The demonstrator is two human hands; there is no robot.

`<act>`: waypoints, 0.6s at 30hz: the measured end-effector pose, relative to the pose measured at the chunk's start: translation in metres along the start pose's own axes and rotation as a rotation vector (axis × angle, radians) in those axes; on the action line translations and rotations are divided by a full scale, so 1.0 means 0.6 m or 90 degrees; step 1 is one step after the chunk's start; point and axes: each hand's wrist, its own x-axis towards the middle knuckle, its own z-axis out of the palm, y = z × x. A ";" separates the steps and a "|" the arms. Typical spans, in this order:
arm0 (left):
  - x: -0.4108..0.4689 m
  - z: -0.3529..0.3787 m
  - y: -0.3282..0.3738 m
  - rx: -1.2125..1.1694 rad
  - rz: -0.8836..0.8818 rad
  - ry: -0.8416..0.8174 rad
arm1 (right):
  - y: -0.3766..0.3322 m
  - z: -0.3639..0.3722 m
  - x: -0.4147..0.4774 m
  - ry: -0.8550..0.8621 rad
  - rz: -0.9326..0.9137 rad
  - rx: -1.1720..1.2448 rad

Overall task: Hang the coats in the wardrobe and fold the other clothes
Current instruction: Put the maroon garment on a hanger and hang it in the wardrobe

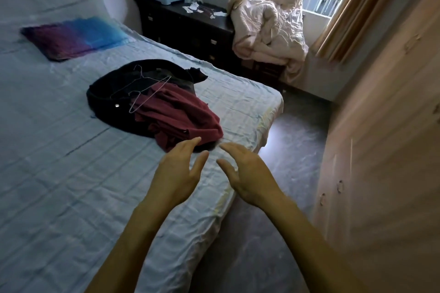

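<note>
Both hands, your left hand [177, 173] and right hand [245, 173], hover spread and empty just below the pile at frame centre: dark coat [112, 87], maroon garment [176, 118], wire hangers [145, 85] on top, possibly two. Grab blindly and they could snag the cloth.

Single head-worn view — forward and down over the bed [71, 173] — wardrobe [381, 149] at right.

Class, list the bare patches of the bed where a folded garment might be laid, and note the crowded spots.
Bare: the wide bed stretch left of the clothes pile, from the pillow towards the camera; a narrower strip between pile and far bed edge. Crowded: the pile itself, with wire hangers on top, and the dresser top.
</note>
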 end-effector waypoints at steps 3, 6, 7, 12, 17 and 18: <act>0.062 0.035 0.010 0.015 -0.005 -0.007 | 0.059 -0.011 0.047 0.003 0.010 0.018; 0.123 0.082 0.028 0.059 -0.007 0.008 | 0.129 -0.028 0.093 0.000 0.003 0.026; 0.142 0.100 0.037 0.074 -0.010 0.013 | 0.153 -0.035 0.108 0.000 -0.002 0.032; 0.232 0.191 0.098 0.114 -0.055 0.028 | 0.288 -0.084 0.174 -0.026 -0.032 0.057; 0.301 0.229 0.151 0.137 -0.128 0.062 | 0.391 -0.152 0.266 -0.072 -0.092 0.050; 0.314 0.231 0.154 0.146 -0.145 0.072 | 0.403 -0.158 0.289 -0.075 -0.106 0.054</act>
